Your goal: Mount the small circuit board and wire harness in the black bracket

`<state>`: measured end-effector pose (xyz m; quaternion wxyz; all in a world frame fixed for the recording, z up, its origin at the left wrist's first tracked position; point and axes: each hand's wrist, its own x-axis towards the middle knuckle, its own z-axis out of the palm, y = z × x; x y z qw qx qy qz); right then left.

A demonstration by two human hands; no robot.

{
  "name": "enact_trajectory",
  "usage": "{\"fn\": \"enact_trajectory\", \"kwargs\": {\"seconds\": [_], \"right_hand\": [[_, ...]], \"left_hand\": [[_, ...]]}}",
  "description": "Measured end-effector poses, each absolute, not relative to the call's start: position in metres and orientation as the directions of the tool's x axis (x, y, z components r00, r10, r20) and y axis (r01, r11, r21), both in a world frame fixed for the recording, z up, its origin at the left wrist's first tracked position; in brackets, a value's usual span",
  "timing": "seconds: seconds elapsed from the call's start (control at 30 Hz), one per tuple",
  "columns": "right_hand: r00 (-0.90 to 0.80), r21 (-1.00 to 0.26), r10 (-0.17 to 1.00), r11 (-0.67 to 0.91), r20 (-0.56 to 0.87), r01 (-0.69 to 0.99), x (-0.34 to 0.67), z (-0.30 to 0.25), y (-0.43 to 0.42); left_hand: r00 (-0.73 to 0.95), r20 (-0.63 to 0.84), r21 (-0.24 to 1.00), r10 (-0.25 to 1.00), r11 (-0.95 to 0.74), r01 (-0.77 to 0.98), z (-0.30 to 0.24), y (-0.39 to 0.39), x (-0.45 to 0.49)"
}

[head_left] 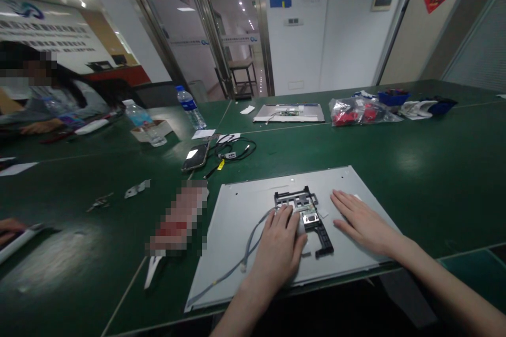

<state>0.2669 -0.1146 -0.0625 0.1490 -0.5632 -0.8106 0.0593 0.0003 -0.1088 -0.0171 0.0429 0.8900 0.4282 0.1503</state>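
Observation:
A grey metal panel (245,205) lies flat on the green table (435,179) in front of me. A black plastic bracket (312,210) with a small circuit board sits on its middle. A grey cable (253,237) runs from the bracket down to the panel's near left corner. My left hand (279,247) rests on the panel with its fingers stretched onto the bracket's left side. My right hand (358,221) lies flat and open on the panel just right of the bracket, holding nothing.
A phone (195,157) and black cables (233,150) lie beyond the panel. Two water bottles (190,108) stand at the back left near another person (47,100). A second panel (290,112) and a bag of red parts (358,111) lie further back.

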Motion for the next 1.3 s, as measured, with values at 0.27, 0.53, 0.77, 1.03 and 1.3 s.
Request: {"fn": "enact_trajectory", "kwargs": {"seconds": [0.27,0.53,0.77,1.03,1.3], "right_hand": [[-0.348,-0.423,0.903,0.426,0.251,0.8,0.242,-0.036,-0.139],[-0.392,-0.504,0.895,0.445,0.214,0.741,0.22,-0.03,-0.16],[-0.368,-0.527,0.905,0.423,0.212,0.737,0.216,-0.023,-0.166],[-0.295,-0.56,0.936,0.352,0.193,0.75,0.215,-0.031,-0.161],[-0.316,-0.565,0.927,0.373,0.2,0.736,0.217,-0.035,-0.16]], "left_hand": [[0.587,0.248,0.234,0.771,-0.636,0.735,-0.02,-0.107,-0.002],[0.592,0.233,0.24,0.771,-0.636,0.734,-0.017,-0.107,-0.002],[0.58,0.271,0.26,0.768,-0.638,0.725,-0.026,-0.105,-0.004],[0.575,0.254,0.281,0.778,-0.628,0.726,-0.024,-0.107,-0.003],[0.573,0.228,0.255,0.788,-0.616,0.745,-0.026,-0.106,-0.003]]}}
